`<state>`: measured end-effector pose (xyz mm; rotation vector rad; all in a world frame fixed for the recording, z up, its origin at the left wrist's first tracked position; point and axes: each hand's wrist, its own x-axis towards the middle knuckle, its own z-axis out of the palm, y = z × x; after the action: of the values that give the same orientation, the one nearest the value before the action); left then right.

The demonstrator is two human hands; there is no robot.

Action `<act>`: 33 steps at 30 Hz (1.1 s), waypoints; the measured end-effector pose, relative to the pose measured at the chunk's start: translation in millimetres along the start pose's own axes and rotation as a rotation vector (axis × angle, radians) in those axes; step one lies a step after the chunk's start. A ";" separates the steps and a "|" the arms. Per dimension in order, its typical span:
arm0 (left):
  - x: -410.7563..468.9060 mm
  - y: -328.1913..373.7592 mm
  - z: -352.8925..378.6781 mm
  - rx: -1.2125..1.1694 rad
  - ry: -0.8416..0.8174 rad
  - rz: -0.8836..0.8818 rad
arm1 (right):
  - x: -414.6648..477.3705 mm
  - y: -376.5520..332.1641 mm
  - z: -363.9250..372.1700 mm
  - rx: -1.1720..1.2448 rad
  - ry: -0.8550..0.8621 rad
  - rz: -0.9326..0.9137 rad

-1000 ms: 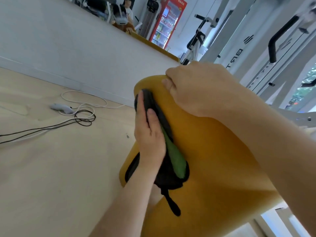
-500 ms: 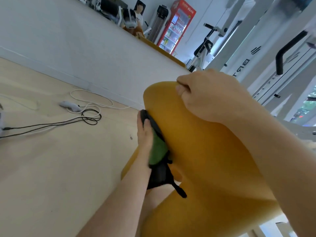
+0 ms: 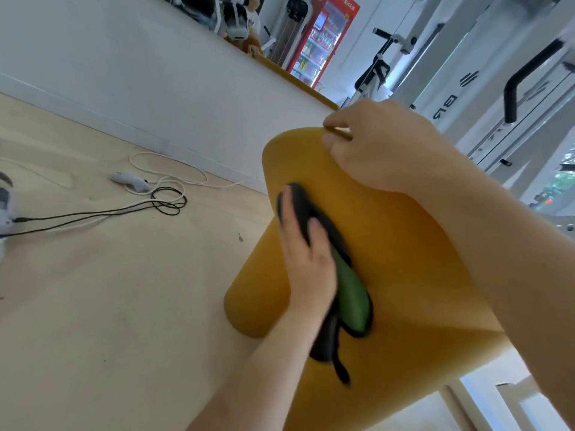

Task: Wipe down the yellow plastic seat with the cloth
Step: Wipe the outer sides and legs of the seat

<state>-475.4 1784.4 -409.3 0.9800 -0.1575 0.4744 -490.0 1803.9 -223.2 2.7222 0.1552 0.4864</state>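
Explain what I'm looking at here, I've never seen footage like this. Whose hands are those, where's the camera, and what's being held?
There is no machine here. A person wears a wide-angle camera on the head, looking forward and down, so the arms you see are their own. The left hand presses a black and green cloth flat against the yellow seat. The right hand curls over the seat's top edge, apparently to steady it. On the wooden floor beyond lie looped cables and a white controller. A red drinks fridge stands at the back.
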 end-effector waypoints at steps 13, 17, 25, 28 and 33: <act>-70.0 -1.7 18.6 0.011 -0.157 -0.366 | -82.1 34.7 28.3 -0.139 0.365 0.313; -29.9 -32.2 19.9 0.005 -0.014 -0.538 | -78.8 37.6 26.8 -0.063 0.361 0.270; -76.1 -21.7 46.2 0.126 -0.039 -0.426 | -67.0 36.5 35.5 -0.138 0.388 0.268; -109.1 -14.8 43.9 0.406 -0.220 -0.178 | -65.7 41.3 32.9 -0.123 0.344 0.211; -80.7 -18.5 13.4 0.287 -0.186 -0.175 | -70.0 51.2 27.3 -0.120 0.260 0.122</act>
<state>-537.6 1739.3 -443.2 1.3084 -0.1711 0.2476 -543.5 1735.4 -249.7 2.5517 0.0263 0.8565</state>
